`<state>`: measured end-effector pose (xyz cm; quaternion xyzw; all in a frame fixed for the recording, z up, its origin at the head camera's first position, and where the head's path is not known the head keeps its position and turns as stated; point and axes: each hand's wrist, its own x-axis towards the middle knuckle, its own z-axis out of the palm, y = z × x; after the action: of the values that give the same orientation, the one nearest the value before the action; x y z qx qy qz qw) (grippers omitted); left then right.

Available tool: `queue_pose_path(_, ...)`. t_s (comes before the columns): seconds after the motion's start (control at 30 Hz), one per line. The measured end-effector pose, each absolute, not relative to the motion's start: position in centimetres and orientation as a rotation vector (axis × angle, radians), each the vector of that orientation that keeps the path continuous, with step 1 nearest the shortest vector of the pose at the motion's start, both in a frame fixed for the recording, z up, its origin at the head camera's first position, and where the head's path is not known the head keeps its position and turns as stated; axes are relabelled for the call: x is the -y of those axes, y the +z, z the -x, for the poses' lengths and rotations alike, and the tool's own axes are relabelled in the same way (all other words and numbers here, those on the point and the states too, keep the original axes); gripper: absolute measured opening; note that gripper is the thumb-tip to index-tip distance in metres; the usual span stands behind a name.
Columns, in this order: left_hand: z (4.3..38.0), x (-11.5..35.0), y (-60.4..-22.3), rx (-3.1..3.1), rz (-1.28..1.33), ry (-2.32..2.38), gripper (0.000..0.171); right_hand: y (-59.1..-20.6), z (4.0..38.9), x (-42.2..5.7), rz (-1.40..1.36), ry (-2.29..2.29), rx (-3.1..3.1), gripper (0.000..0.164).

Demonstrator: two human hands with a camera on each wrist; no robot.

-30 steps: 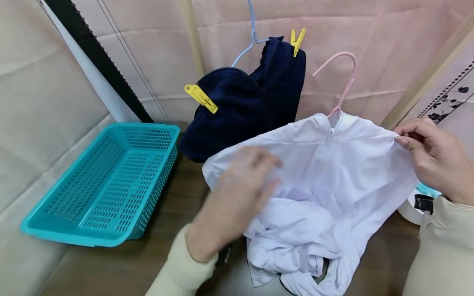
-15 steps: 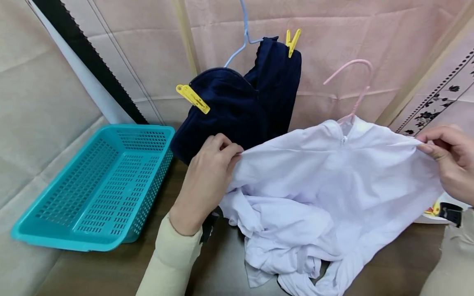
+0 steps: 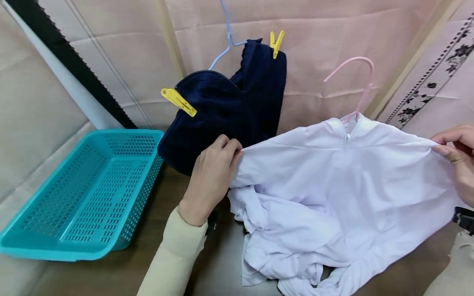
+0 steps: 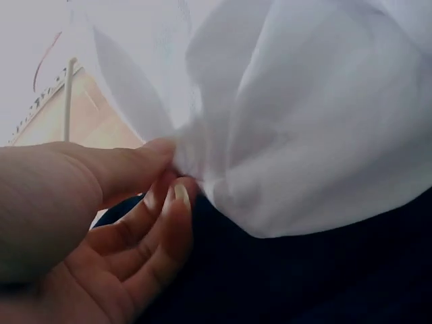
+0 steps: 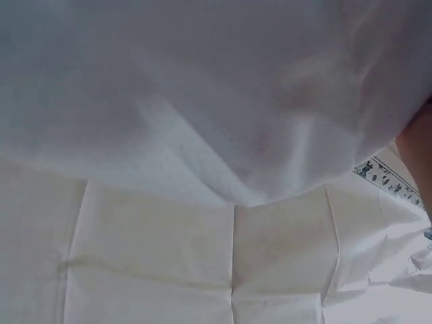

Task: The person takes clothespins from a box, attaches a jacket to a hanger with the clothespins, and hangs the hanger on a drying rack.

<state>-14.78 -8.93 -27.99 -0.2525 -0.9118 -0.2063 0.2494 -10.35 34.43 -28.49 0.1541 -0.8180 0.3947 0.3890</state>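
A white zip-neck shirt (image 3: 333, 193) is stretched between both hands, with the hook of a pink hanger (image 3: 364, 88) rising from its collar. My left hand (image 3: 214, 172) pinches the shirt's left shoulder edge; the left wrist view shows thumb and fingertips closed on the white cloth (image 4: 304, 128). At the far right of the head view, my right hand (image 3: 461, 160) pinches the opposite shoulder between thumb and fingers. Shirt cloth (image 5: 202, 101) fills much of the right wrist view. The lower part of the shirt lies bunched on the table.
Behind my left hand hangs a navy garment (image 3: 229, 111) on a blue hanger (image 3: 227, 35), held by yellow clothespins (image 3: 179, 102). A turquoise basket (image 3: 144, 193) stands at the left on the brown table (image 3: 100, 275). A pink cloth wall (image 3: 314, 37) closes off the back.
My left hand moved to the shirt's left shoulder and took hold of it. The shirt is pulled wider, and my right hand has shifted right with its corner.
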Motion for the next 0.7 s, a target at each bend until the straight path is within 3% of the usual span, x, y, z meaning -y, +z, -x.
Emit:
queue_pose_path(0.37, 14.8, 7.9, -27.8, 2.447, 0.662, -0.565, 0.017, -29.2, 9.5, -35.2, -0.370, 1.055, 2.051, 0.025)
queue_pose_path(0.47, 15.1, 8.0, -27.9, 2.423, 0.673, -0.545, 0.023, -28.8, 9.4, -35.0, -0.393, 0.969, 2.077, 0.018)
queue_pose_path(0.63, 14.9, 8.3, -27.7, 2.392, 0.755, -0.617, 0.017, -28.2, 9.5, -34.2, -0.426, 0.905, 2.109, 0.038)
queue_pose_path(0.7, 14.4, 8.6, -27.4, 2.373, 0.755, -0.654, 0.014, -28.3, 9.7, -34.0, -0.400, 0.991, 2.112, 0.024)
